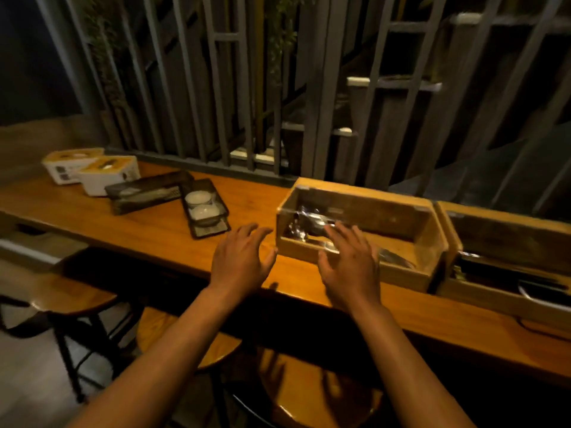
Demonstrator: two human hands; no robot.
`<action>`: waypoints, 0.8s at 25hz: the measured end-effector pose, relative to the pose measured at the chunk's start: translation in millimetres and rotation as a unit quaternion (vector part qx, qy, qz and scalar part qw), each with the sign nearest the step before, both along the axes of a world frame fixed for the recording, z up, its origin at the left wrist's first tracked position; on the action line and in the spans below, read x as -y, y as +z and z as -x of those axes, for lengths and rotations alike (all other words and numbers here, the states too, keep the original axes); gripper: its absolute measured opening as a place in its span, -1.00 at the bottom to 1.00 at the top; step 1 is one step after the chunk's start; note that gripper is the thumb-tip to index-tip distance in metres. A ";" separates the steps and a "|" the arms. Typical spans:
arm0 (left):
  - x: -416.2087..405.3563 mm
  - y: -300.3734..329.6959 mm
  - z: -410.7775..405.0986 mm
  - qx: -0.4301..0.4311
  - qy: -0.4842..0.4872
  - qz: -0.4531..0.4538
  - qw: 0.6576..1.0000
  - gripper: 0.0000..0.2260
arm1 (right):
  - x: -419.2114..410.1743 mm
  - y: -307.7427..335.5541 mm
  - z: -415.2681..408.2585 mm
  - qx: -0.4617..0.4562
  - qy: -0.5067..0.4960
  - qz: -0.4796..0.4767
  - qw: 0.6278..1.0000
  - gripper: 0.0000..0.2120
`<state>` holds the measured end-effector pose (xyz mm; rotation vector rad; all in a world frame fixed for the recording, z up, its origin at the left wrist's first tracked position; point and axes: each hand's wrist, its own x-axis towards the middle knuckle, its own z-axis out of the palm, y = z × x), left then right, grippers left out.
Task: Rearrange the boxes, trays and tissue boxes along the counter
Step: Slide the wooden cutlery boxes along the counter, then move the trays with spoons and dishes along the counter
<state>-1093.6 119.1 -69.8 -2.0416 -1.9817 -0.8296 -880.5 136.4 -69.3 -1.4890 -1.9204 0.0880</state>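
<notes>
1. Reaching out over the wooden counter (pixel 148 230), both hands are empty, fingers spread wide and nearly straight, holding nothing.
2. Left hand (pixel 239 257) hovers over bare counter just off the left end of the nearer wooden cutlery box (pixel 361 230); right hand (pixel 350 264) is in front of that box's front-left part, fingertips overlapping its front rim. Contact can't be confirmed, frame is motion-blurred.
3. Judgement: hands sit either side of the box's left end, likely set up to grab it for a slide or lift; wide fingers fit a two-hand hold on a bulky box.
4. Count, wooden boxes: two. The second wooden box (pixel 506 261) sits just right of the first, nearly touching, cropped by the frame edge. Both are open-topped with metal utensils inside; exact contents too blurred to name.
5. Count, tissue boxes: two, white with yellow tops. The far tissue box (pixel 69 165) and the near tissue box (pixel 108 176) touch, at the far left of the counter.
6. Count, dark trays: two. The long tray (pixel 145 194) lies angled against the near tissue box; the small tray (pixel 205 208) butts its right end and carries two white bowls (pixel 200 205).
7. Judgement: trays sit skewed, not squared to the counter edge, so rearranging looks unfinished.
8. Round wooden stools (pixel 71 295) stand below the counter.
</notes>
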 end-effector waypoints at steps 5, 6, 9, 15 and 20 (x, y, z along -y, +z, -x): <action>6.0 -7.7 109.3 0.032 0.020 -0.021 0.999 -0.65 | -11.2 0.1 91.1 -0.012 0.061 0.015 0.998 -0.57; 4.1 -10.1 130.8 0.033 0.024 -0.014 0.999 -0.64 | -17.0 -1.9 112.1 -0.019 0.061 0.018 0.998 -0.58; -4.5 -19.1 187.0 0.023 0.008 0.015 1.000 -0.62 | -27.9 -13.9 176.2 -0.074 0.035 0.031 0.996 -0.62; -33.6 -36.7 276.6 0.021 -0.035 0.053 0.998 -0.62 | -41.6 -45.7 277.2 -0.051 -0.011 0.073 0.996 -0.60; -62.5 -42.2 302.6 0.021 -0.014 0.064 0.998 -0.62 | -102.5 -33.9 332.3 0.017 -0.032 0.073 0.997 -0.50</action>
